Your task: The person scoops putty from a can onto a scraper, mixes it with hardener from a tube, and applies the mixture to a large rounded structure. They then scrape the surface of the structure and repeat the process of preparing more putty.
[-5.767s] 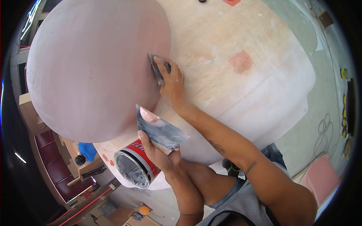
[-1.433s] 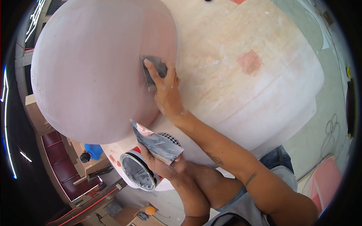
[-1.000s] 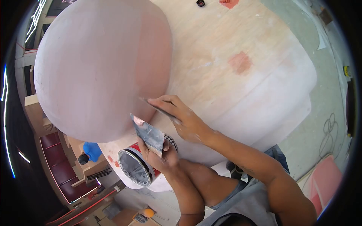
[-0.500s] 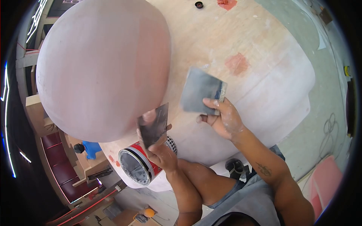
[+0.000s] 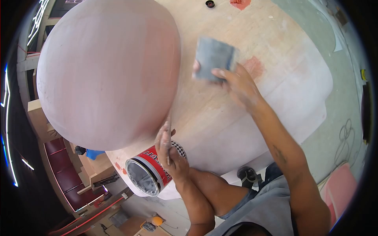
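In my right hand (image 5: 238, 84) is a square grey putty spreader (image 5: 215, 59), gripped between thumb and fingers above the pale board and slightly blurred. My left hand (image 5: 173, 155) holds a second thin flat spreader (image 5: 169, 126), now turned nearly edge-on. That hand is in front of an open red can (image 5: 146, 155) lying on its side, its inner wall smeared with grey-white paste. A big rounded pinkish-white form (image 5: 110, 74) rises from the board (image 5: 283, 90), left of both hands.
Reddish filler patches (image 5: 254, 67) mark the board, and a small black ring-shaped cap (image 5: 210, 4) lies at its far edge. A person in blue (image 5: 94, 154) is lower left, partly hidden. A pink panel (image 5: 342, 188) stands at lower right; a cable (image 5: 345, 137) lies on the floor.
My right hand has moved up and away over the board with its spreader. My left hand has turned its spreader from showing its flat face to nearly edge-on.
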A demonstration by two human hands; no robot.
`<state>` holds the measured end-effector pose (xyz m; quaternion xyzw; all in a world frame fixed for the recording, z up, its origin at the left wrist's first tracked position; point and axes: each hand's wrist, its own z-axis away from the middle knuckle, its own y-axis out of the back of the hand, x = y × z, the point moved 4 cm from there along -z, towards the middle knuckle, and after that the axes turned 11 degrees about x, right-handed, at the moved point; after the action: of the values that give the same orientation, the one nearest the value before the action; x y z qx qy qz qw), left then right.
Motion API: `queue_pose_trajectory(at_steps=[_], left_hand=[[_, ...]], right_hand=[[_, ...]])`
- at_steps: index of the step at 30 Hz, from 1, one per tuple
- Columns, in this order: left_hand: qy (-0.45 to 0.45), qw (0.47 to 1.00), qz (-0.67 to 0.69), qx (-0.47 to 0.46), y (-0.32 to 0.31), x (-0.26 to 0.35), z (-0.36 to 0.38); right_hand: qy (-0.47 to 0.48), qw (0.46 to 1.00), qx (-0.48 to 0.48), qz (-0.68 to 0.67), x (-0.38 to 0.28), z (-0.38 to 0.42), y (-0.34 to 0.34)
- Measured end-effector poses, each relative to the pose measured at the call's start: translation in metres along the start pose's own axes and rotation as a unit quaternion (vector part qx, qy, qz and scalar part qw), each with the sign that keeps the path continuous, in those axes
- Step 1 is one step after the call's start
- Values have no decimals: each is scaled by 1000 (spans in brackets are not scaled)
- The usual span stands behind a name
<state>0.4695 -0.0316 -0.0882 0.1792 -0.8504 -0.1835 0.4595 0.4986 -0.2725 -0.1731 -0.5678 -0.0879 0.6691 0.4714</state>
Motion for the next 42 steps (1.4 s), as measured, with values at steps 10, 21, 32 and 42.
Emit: queue_pose_trajectory(at_steps=[10, 21, 32, 42], left_hand=[[5, 998, 51, 26, -5, -13, 4], [26, 989, 130, 58, 4, -8, 9], [32, 988, 126, 83, 9, -3, 15], [34, 985, 125, 113, 16, -1, 24]], right_hand=[[321, 880, 87, 341, 25, -167, -58], [342, 816, 89, 458, 43, -173, -61], [366, 836, 96, 397, 52, -146, -63], [373, 817, 87, 431, 90, -89, -64]])
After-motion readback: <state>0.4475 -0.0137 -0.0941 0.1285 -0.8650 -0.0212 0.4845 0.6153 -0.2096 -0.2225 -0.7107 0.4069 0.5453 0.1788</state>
